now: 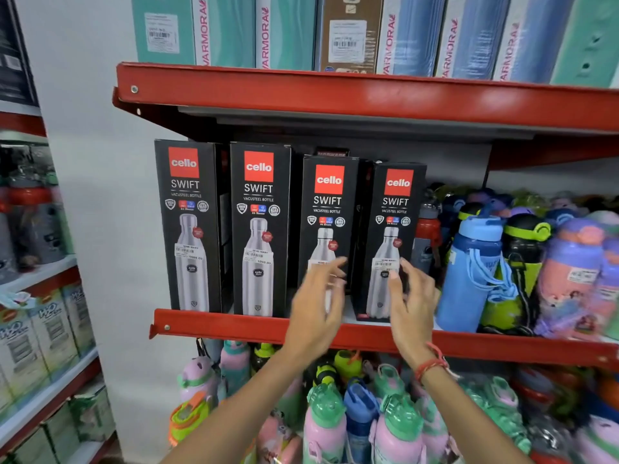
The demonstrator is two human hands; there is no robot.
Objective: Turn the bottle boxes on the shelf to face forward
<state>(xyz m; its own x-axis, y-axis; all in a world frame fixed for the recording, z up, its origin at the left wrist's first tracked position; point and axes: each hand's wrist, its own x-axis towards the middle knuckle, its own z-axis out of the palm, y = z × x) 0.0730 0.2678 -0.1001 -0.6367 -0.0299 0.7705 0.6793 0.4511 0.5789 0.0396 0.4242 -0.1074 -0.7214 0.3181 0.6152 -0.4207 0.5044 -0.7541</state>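
Note:
Several black "cello SWIFT" bottle boxes stand upright in a row on the red middle shelf (254, 328), printed fronts toward me. The two left boxes (187, 226) (259, 229) sit at the shelf's front edge. The third box (326, 209) and the fourth box (397, 212) stand a little further back. My left hand (316, 306) hovers in front of the third box's lower half, fingers spread and blurred. My right hand (413, 303), with a red thread at the wrist, is in front of the fourth box's lower right part, fingers apart. Neither hand clearly grips a box.
Loose plastic bottles crowd the shelf right of the boxes, the nearest a blue one (472, 272). Tall Varmora boxes (288, 28) fill the upper shelf. Pink and green bottles (395, 426) stand below. Another rack (40, 329) is at the left.

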